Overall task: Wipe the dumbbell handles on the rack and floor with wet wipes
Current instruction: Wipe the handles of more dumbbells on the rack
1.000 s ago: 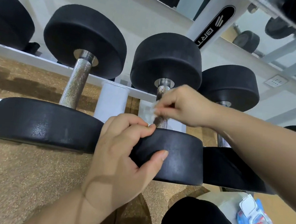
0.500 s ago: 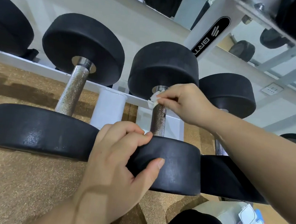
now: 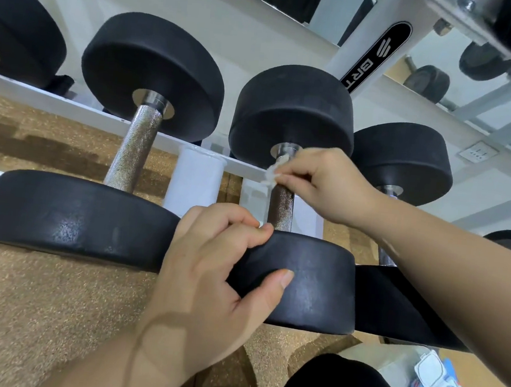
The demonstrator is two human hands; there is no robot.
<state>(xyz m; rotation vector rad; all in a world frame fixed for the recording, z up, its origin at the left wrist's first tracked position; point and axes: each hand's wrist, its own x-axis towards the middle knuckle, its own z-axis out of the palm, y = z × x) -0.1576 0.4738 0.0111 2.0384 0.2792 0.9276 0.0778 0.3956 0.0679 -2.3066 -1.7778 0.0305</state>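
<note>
- Dumbbell (image 3: 291,196) sits on the rack (image 3: 78,107), between two others.
- My right hand (image 3: 320,184) pinches a wipe (image 3: 272,173) against the handle's top.
- My left hand (image 3: 209,270) grips the near head.

White rack (image 3: 78,109) carries black dumbbells (image 3: 153,74), apparently three.

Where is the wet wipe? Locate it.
Head view, right of centre: the wet wipe is pinched in the right hand against the far end of the middle dumbbell's handle.
</note>
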